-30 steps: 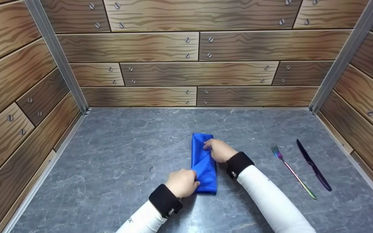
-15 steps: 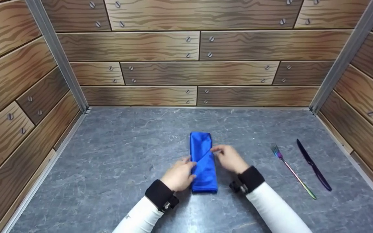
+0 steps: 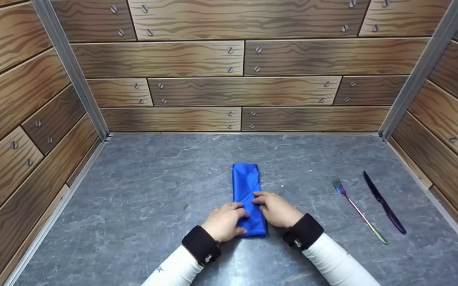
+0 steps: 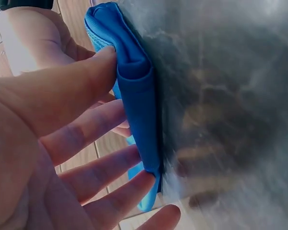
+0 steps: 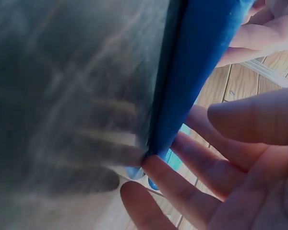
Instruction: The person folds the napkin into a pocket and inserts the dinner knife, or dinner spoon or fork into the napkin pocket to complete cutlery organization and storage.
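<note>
A shiny blue cloth napkin [image 3: 246, 178], folded into a long narrow strip with a diagonal fold across its middle, lies on the grey tabletop. My left hand [image 3: 224, 222] rests along its near left side. In the left wrist view the thumb [image 4: 103, 62] touches the layered end, and the fairly straight fingers [image 4: 101, 172] meet the long edge. My right hand [image 3: 276, 207] lies at the right side, index fingertip on top near the diagonal fold. Its fingers [image 5: 182, 187] stretch loosely along that edge in the right wrist view, the thumb apart from the cloth.
To the right lie a rainbow-coloured fork [image 3: 358, 208] and a dark purple knife [image 3: 384, 202], roughly side by side. Wood-patterned panels [image 3: 165, 91] wall the grey table [image 3: 153, 171] at the back and on both sides.
Left fingers first gripped the near left edge, then slid up and back down along it. The right hand came off the top and moved toward me along the right edge. The diagonal flap lies flatter.
</note>
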{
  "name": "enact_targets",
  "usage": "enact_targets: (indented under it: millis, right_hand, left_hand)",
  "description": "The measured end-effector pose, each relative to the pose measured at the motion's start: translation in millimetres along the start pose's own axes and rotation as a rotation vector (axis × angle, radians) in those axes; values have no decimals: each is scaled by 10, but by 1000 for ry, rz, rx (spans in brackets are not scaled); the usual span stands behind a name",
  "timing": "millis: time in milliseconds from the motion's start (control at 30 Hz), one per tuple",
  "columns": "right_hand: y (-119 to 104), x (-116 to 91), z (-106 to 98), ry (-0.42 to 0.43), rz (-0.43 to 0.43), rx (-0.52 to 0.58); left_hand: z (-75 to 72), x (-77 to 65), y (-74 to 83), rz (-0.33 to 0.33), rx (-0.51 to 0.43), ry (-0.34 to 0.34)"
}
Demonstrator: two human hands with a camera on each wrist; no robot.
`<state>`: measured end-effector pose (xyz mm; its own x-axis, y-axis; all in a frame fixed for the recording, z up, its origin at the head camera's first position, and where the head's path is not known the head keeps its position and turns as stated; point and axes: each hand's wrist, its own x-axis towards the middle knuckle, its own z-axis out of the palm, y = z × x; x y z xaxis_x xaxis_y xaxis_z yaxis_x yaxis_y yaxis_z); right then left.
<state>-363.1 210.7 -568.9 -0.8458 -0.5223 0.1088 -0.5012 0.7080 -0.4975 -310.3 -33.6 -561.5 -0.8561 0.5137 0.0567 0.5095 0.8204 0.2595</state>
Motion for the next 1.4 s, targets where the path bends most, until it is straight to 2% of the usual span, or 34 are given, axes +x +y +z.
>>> enact_targets:
  millis: [100,167,233,333,400,467,500,567,633,733,833,1000,1067,1133,1267,1400]
  right_hand:
    - [-16,-28,-55,42,-34,33]
    - [-125,-83,-234,85,-44,84]
    - [-256,-146,-495,138,7,142]
    - [-319,-264,-951,204,153,206]
    - [-79,-339,-1170,240,243,215]
    - [401,-394,-1270,309,332,178]
    - [635,-439,-1324,315,368,166]
    - [1179,-522,-1369,329,467,117]
    - [1590,-618,-1401,322,584,53]
    - [1884,-794,-1487,256,682,-22]
    - [1868,-930,-1556,201,717,-75]
    - [1652,-1016,-1607,118,783,-57]
    - [1712,-1001,-1573,103,799,-54]
    - [1862,-981,-1525,91,794,-74]
    - [2144,-947,-1469,87,749,-86]
    - [2279,-932,-1433,99,719,-80]
  left_hand:
    - [-9,-8,5,-2,-13,2]
    - [-17,-11,7,0,-20,5]
    - [-24,-15,6,2,-31,7]
    - [-23,-21,-3,-2,-43,5]
    - [-15,-25,-11,-3,-47,5]
    - [-11,-33,-14,-4,-46,5]
    - [-10,-38,-13,-3,-48,7]
    - [-17,-50,-6,-5,-54,7]
    - [-27,-62,1,-8,-60,7]
    - [-37,-67,1,-13,-69,4]
    - [-38,-57,-8,-12,-69,1]
    - [-47,-48,1,-5,-81,-5]
    - [-54,-50,10,-3,-87,-4]
    - [-59,-53,14,-3,-93,-3]
    - [-82,-57,22,2,-103,2]
    - [-88,-53,25,0,-106,-10]
